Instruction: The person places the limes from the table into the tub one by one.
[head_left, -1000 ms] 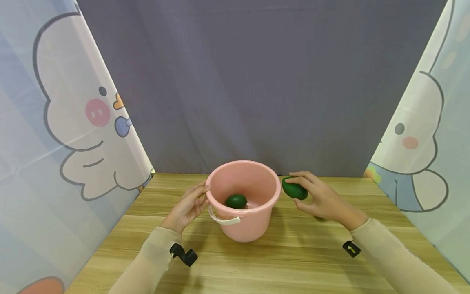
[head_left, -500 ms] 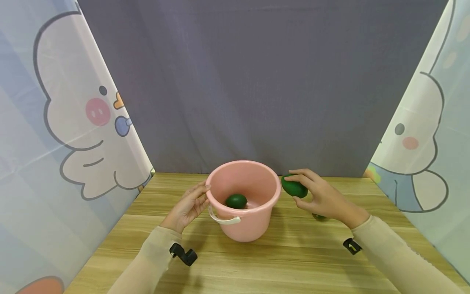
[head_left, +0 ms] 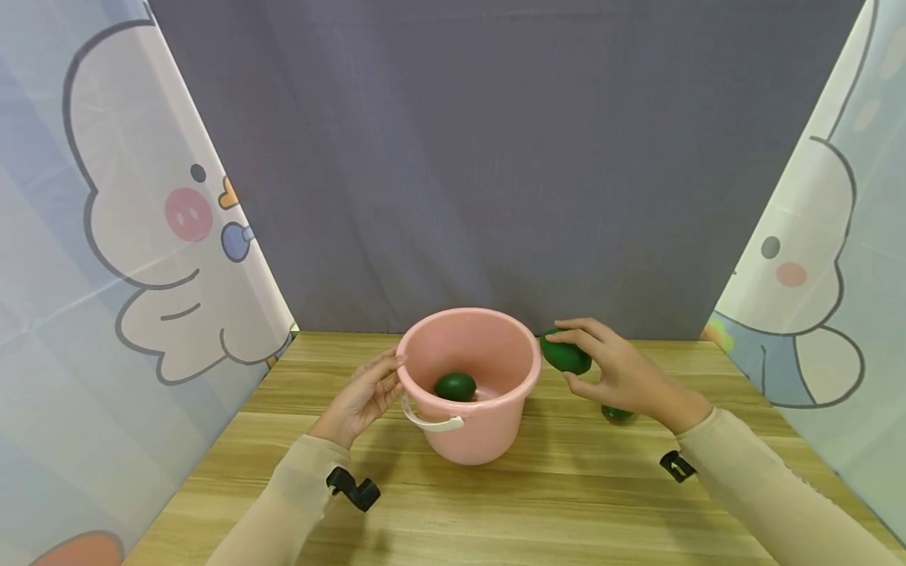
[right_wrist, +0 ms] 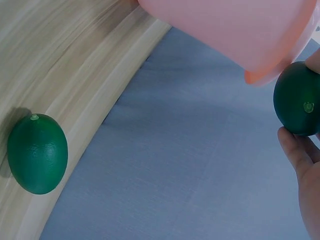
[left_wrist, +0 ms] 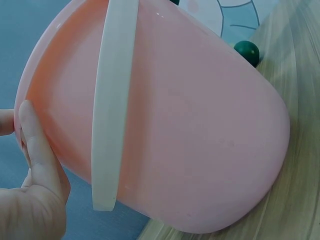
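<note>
In the head view a pink bucket (head_left: pixel 473 428) stands upright on the table, its white handle (head_left: pixel 433 425) hanging at the front left. My left hand (head_left: pixel 362 402) pinches the bucket's left rim, thumb and fingers on either side of it. Between thumb and fingertips of my right hand (head_left: pixel 616 373) is a smooth dark green lime (head_left: pixel 565 354), held just off the bucket's right rim. Another lime (head_left: pixel 455 387) lies inside the bucket. Below my right hand a further lime (head_left: pixel 617 413) rests on the table; the right wrist view shows this table lime (right_wrist: pixel 37 154) whole, with its pale stem spot.
The wood-grain table (head_left: pixel 453 519) runs back to a grey cloth backdrop (head_left: pixel 481 165). Cartoon-printed curtains (head_left: pixel 152 330) flank it on both sides. A black strap clip (head_left: pixel 354 489) sits at my left wrist, another clip (head_left: pixel 677 466) at my right.
My right hand has risen a little with its lime, and more of the lime on the table shows below it. The left hand and bucket have stayed in place.
</note>
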A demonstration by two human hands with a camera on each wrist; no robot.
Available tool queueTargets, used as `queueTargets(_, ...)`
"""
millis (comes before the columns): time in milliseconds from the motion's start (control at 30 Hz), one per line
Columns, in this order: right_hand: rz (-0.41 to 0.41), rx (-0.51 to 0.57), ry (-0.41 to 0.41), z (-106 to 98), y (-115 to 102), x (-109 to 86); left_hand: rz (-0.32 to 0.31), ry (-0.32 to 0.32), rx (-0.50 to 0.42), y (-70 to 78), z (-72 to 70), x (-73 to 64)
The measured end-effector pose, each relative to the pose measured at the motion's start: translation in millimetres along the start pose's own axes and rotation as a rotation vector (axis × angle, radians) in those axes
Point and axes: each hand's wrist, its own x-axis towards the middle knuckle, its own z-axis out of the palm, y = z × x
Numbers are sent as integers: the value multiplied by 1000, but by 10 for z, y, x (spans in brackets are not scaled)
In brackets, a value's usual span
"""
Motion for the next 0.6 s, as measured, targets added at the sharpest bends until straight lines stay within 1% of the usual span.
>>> queueTargets(267,-9,7,5,-5,-5,21,1,-10,5,0,-3,5)
queueTargets(600,0,4,-4,-34,-46,87,9,-34,-5,6,-3,-1)
